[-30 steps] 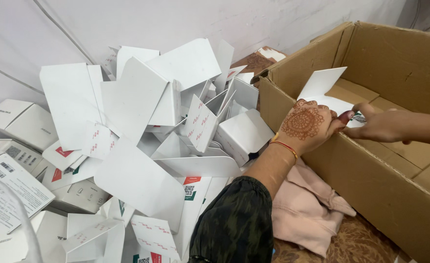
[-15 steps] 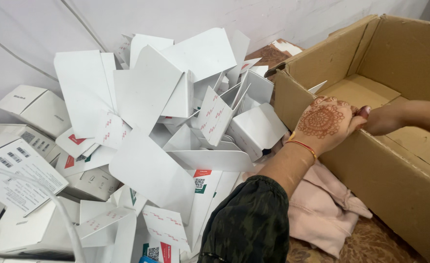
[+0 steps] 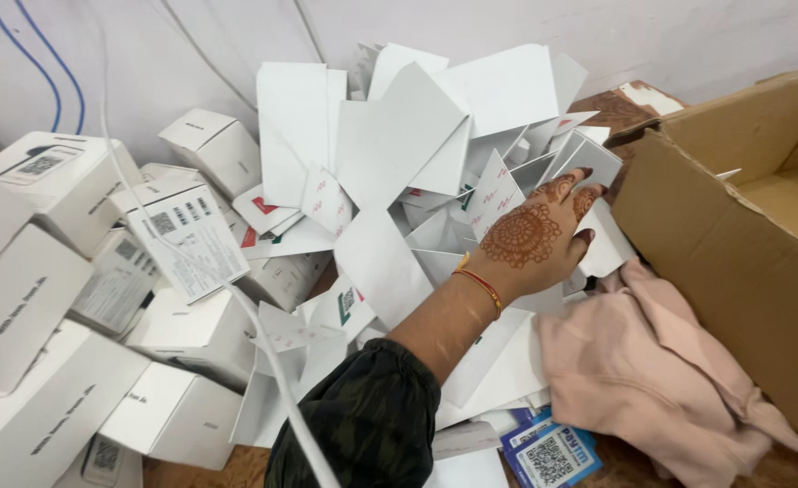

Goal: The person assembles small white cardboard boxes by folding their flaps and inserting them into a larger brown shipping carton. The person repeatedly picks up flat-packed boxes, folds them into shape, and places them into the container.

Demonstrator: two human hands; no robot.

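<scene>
My left hand, with a henna pattern on its back and a red-and-gold bangle at the wrist, reaches out from a dark sleeve. It lies on a heap of flat, unfolded white cartons. The fingers are spread and rest on a small folded white carton at the heap's right edge; nothing is clasped. My right hand is out of sight.
A large open brown cardboard box stands at the right. A pink cloth lies against its near wall. Assembled white boxes are stacked at the left. A white cable crosses the foreground. A blue printed card lies at the bottom.
My left hand has moved left, from the cardboard box's rim onto the carton heap. The other hand that reached into the box has left the view, which has swung left.
</scene>
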